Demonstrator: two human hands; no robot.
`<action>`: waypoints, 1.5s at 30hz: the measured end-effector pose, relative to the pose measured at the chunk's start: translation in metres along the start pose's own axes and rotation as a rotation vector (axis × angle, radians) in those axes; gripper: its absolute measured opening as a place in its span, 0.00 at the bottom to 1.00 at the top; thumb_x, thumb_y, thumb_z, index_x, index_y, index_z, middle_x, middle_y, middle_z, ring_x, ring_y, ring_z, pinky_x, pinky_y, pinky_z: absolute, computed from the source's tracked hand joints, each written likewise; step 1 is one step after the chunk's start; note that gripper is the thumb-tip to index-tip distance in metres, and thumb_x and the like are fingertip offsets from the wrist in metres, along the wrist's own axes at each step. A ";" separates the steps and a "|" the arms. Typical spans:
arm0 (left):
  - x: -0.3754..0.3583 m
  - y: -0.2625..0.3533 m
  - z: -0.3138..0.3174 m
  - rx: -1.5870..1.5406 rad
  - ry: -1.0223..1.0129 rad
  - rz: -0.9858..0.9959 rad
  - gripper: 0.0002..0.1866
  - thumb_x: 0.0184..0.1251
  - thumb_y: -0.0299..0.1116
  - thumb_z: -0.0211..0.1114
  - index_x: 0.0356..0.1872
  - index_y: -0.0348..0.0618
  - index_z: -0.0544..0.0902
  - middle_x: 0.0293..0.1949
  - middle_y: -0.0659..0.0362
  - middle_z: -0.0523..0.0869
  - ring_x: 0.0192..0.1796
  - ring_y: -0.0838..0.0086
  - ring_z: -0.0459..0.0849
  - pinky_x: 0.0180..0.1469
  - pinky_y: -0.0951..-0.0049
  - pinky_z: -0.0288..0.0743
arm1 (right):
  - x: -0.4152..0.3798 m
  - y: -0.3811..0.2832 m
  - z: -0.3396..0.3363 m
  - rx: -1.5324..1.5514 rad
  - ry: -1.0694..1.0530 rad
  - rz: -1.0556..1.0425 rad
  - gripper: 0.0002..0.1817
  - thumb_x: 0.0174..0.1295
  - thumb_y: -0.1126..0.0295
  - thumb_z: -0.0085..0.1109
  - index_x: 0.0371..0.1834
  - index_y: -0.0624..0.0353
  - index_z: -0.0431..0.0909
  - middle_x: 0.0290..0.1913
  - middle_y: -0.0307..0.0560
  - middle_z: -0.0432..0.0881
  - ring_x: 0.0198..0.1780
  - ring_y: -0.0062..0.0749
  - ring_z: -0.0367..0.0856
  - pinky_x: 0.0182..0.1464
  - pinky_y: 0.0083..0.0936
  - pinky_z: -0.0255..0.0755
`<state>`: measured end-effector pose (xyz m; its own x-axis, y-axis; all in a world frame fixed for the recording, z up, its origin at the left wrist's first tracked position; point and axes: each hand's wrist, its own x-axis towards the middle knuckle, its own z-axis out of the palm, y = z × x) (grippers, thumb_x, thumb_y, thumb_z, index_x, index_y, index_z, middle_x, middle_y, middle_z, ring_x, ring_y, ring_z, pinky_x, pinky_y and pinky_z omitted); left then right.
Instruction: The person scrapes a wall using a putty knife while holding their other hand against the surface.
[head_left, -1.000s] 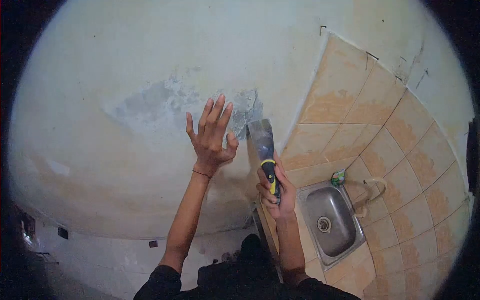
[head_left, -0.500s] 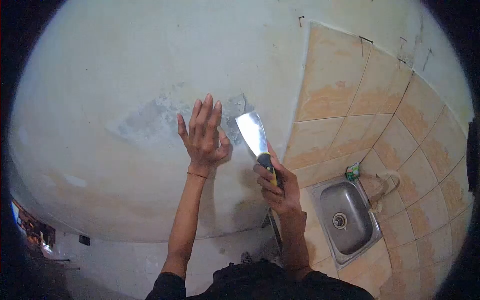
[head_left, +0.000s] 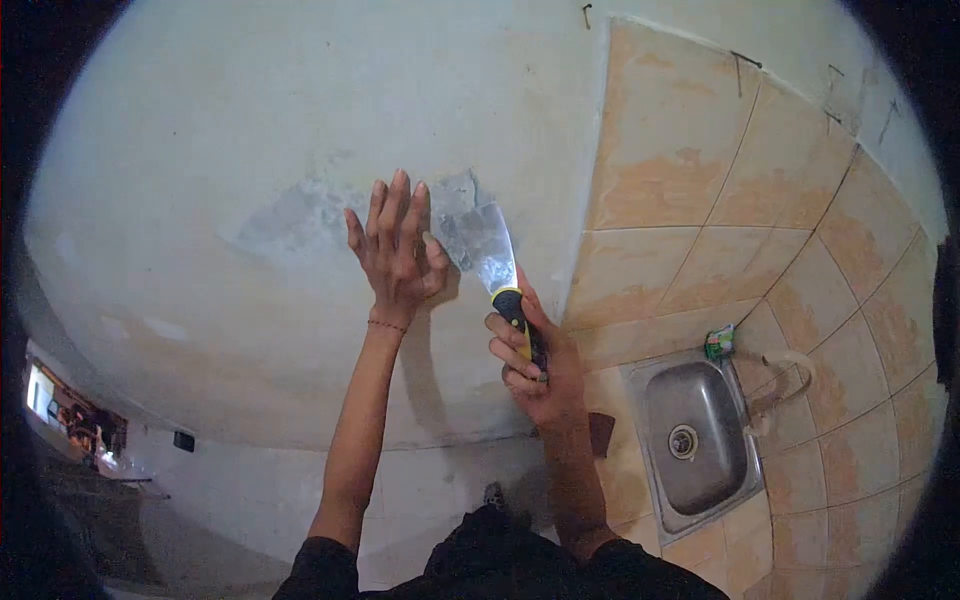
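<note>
My right hand [head_left: 548, 370] is wrapped around the black and yellow handle of a putty knife [head_left: 494, 250]. The knife's wide metal blade points up, its front edge over the right end of a grey, peeled patch [head_left: 290, 218] on the pale painted wall [head_left: 240, 110]. To the left of the blade, my left hand [head_left: 398, 248] lies with its fingers stretched upward against the same patch, holding nothing. A raised, cracked flake edge [head_left: 474, 186] shows just above the blade. My left palm hides the middle of the patch.
Right of the patch, beige and orange tiles [head_left: 660, 130] cover the wall, with nails [head_left: 745, 60] along their upper edge. A steel sink [head_left: 652, 450] is set in the tiled counter at lower right. By its tap [head_left: 795, 365] stands a green packet [head_left: 719, 343].
My right hand has brought the putty knife a little left and up, and its blade now overlaps the grey patch more. The left hand keeps its flat pose; the view has shifted slightly.
</note>
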<state>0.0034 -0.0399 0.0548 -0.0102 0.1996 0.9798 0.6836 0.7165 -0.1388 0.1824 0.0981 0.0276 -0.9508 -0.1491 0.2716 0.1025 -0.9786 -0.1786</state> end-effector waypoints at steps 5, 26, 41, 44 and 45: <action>0.001 0.003 -0.003 0.015 -0.019 0.005 0.30 0.67 0.42 0.48 0.71 0.50 0.75 0.74 0.56 0.72 0.78 0.62 0.64 0.83 0.50 0.35 | 0.004 0.000 -0.007 0.020 -0.029 -0.004 0.29 0.81 0.63 0.43 0.83 0.36 0.51 0.34 0.42 0.63 0.20 0.18 0.57 0.11 0.10 0.56; 0.002 0.002 -0.001 0.029 0.008 -0.008 0.30 0.66 0.42 0.48 0.70 0.54 0.76 0.74 0.61 0.73 0.78 0.67 0.65 0.83 0.51 0.35 | 0.006 0.000 -0.011 0.094 -0.101 0.031 0.28 0.82 0.63 0.39 0.83 0.35 0.49 0.34 0.41 0.62 0.20 0.18 0.57 0.11 0.12 0.52; -0.001 0.001 -0.001 0.043 -0.002 -0.004 0.30 0.65 0.42 0.49 0.70 0.54 0.76 0.73 0.61 0.74 0.78 0.67 0.66 0.83 0.52 0.35 | 0.005 0.005 -0.003 0.127 -0.111 0.019 0.28 0.80 0.63 0.44 0.81 0.41 0.53 0.34 0.40 0.63 0.21 0.16 0.58 0.09 0.07 0.56; -0.001 -0.001 0.000 0.042 0.003 0.000 0.30 0.66 0.42 0.48 0.70 0.54 0.76 0.73 0.61 0.74 0.77 0.67 0.66 0.83 0.52 0.35 | 0.009 0.004 -0.006 0.168 -0.138 0.033 0.27 0.81 0.63 0.42 0.81 0.39 0.53 0.34 0.41 0.62 0.22 0.18 0.59 0.10 0.08 0.57; -0.001 -0.001 0.000 0.039 0.007 0.004 0.30 0.66 0.42 0.48 0.70 0.54 0.77 0.73 0.61 0.74 0.77 0.67 0.66 0.83 0.52 0.35 | 0.009 0.005 -0.002 0.165 -0.141 0.030 0.27 0.81 0.63 0.41 0.81 0.38 0.53 0.34 0.41 0.62 0.22 0.18 0.59 0.10 0.08 0.58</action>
<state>0.0024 -0.0409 0.0537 -0.0025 0.1975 0.9803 0.6546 0.7414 -0.1477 0.1741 0.0922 0.0269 -0.8975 -0.1855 0.4002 0.1873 -0.9817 -0.0349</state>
